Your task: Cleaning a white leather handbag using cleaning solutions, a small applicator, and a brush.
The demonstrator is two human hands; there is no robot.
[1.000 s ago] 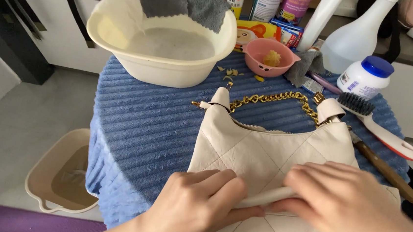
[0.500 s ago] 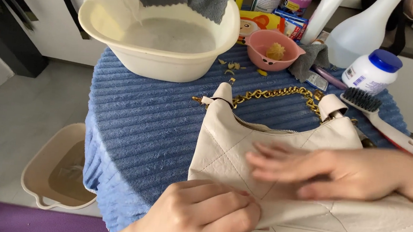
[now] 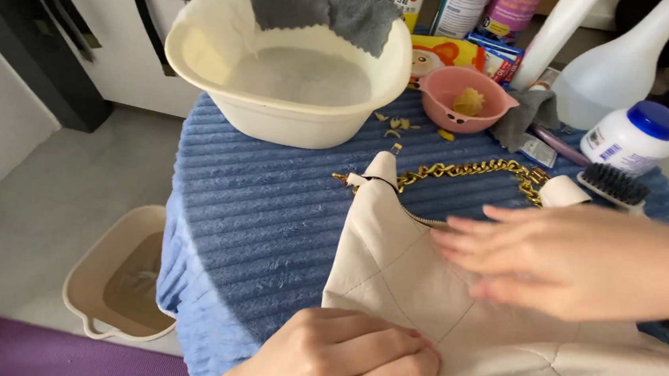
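Left to right I list: beige tub (image 3: 116, 282) on the floor; cream oval basin (image 3: 296, 73) of cloudy water, grey cloths (image 3: 317, 8) over its rim; ribbed blue towel (image 3: 269, 207) covering the table; quilted cream leather handbag (image 3: 437, 299) with gold chain (image 3: 463, 173) lying on it; small pink bowl (image 3: 468, 103); black-bristled brush (image 3: 613, 184); white jar with blue lid (image 3: 633, 136). My left hand (image 3: 345, 360) is fisted, pinching the bag's lower edge. My right hand (image 3: 560, 257) lies flat, fingers spread, gripping nothing, pressed on the bag's upper face.

Pale grey floor (image 3: 40, 189); white cabinet (image 3: 134, 53) behind; round surface (image 3: 269, 207) covered in blue ribbed cloth; purple mat (image 3: 19, 350) at lower left.
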